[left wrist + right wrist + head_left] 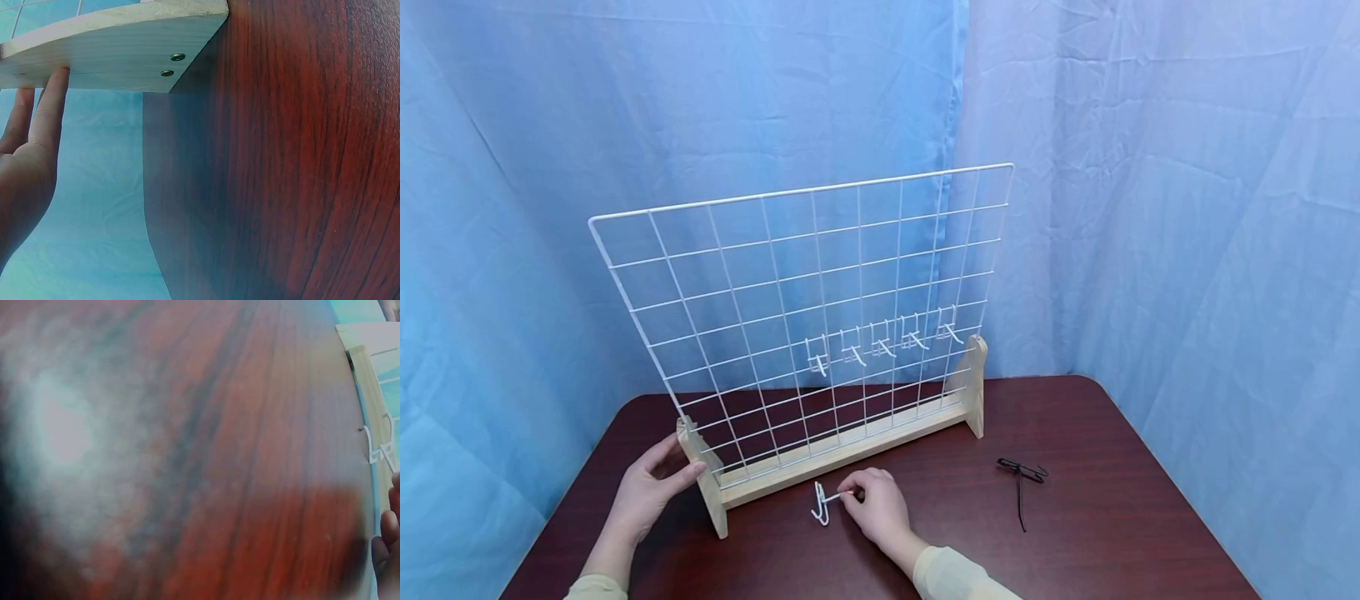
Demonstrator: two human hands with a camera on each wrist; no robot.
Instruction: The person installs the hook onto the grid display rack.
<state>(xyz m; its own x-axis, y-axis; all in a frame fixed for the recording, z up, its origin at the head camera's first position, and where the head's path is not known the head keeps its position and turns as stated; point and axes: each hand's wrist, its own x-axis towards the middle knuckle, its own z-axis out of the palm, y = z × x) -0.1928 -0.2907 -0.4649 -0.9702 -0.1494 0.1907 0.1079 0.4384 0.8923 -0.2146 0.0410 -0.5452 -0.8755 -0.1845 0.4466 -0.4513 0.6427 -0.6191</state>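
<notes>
A white wire grid panel (745,275) stands upright in a wooden base (842,454). At its left end, my left hand (646,492) holds the wooden side piece (711,492), the thumb against its outer face; the left wrist view shows two fingers (49,119) at this wood. My right hand (878,508) pinches a white wire hook (822,505) by its prong, just above the table in front of the base. In the right wrist view the hook (378,450) shows at the right edge, the hand partly cut off.
Several white hooks (883,347) hang in a row on the grid's lower right part. A black wire hook (1021,473) lies on the dark red table (1075,550) at right. Blue curtains (1187,250) stand behind and beside the table.
</notes>
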